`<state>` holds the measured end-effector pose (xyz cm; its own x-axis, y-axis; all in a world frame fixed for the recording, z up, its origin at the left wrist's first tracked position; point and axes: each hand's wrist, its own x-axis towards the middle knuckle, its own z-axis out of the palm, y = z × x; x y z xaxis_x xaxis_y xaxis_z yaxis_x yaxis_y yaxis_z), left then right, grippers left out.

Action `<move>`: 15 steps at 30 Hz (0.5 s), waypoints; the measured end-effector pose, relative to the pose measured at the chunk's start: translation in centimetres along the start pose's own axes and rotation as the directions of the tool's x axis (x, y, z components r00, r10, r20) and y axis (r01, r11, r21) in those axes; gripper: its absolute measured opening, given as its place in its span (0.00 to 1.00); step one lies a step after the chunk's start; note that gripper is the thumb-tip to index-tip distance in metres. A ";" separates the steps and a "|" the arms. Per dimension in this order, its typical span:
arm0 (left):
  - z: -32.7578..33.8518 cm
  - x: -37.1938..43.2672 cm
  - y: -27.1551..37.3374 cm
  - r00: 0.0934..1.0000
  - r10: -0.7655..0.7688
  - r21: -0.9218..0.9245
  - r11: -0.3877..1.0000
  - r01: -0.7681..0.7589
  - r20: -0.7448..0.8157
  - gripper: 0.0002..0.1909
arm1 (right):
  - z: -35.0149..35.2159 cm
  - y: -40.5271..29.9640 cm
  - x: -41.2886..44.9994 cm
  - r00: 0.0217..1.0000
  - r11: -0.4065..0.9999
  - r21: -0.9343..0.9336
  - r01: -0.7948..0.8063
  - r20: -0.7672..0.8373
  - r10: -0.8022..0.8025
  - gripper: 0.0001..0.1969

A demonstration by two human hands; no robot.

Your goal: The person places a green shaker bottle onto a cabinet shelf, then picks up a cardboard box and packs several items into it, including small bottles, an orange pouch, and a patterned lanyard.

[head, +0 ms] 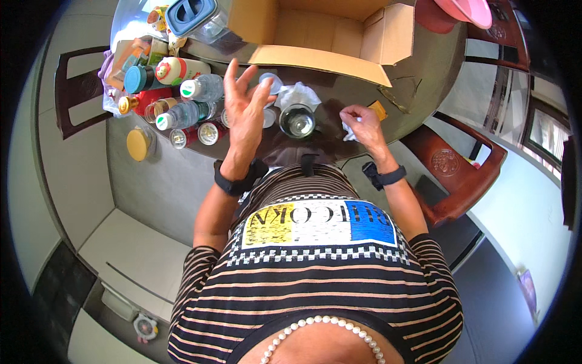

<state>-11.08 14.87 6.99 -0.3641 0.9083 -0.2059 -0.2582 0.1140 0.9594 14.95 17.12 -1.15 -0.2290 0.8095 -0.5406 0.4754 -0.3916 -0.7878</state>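
Note:
My left hand [248, 102] is raised over the near edge of the dark table, fingers spread and nothing in them. Just beyond its fingers lies a translucent round lid [271, 82]. Between my hands stands a clear glass jar [297, 121], with a crumpled white sheet [298, 94] behind it. My right hand [365, 125] is closed around a wad of white tissue [349, 133], partly hidden by the fingers. A small orange packet [378, 110] lies just past that hand.
An open cardboard box [318, 57] stands at the back. On the left crowd several plastic bottles [182, 114], cans [210, 133], a white flask [191, 70] and a blue-lidded container [193, 18]. A pink basin [468, 11] is far right; wooden chairs [454, 164] flank the table [432, 82].

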 end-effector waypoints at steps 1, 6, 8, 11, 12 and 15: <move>0.3 -1.1 0.0 0.998 0.004 0.036 0.999 -0.001 -0.069 0.36 | 0.0 1.0 0.7 1.000 1.000 0.000 0.003 0.010 -0.003 0.13; 0.4 -5.8 -1.6 0.996 -0.076 0.139 0.987 0.081 -0.047 0.29 | -0.8 3.8 2.0 0.895 0.863 -0.334 0.379 -0.104 -0.433 0.18; 0.4 -7.2 -1.8 0.981 -0.194 0.168 0.967 0.189 0.011 0.26 | -1.4 1.4 0.9 0.816 0.738 -0.470 0.484 -0.063 -0.575 0.17; -0.1 -7.8 -2.1 0.968 -0.232 0.521 0.841 0.147 0.100 0.29 | -2.0 -1.6 -0.1 0.893 0.788 -0.472 0.395 -0.004 -0.450 0.15; -0.5 -7.7 -2.6 0.971 -0.168 0.610 0.792 0.030 0.171 0.31 | -1.6 -1.9 -0.3 0.871 0.820 -0.317 0.476 0.042 -0.489 0.14; -1.0 -7.6 -4.1 0.978 -0.157 0.668 0.743 0.025 0.138 0.39 | 1.3 -3.5 -1.3 0.845 0.793 -0.294 0.534 0.209 -0.492 0.15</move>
<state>-8.19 7.08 4.43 -0.1916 0.9261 -0.3251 0.3972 0.3760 0.8372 12.47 16.90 1.92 -0.6047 0.7856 -0.1309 0.5044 0.2506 -0.8263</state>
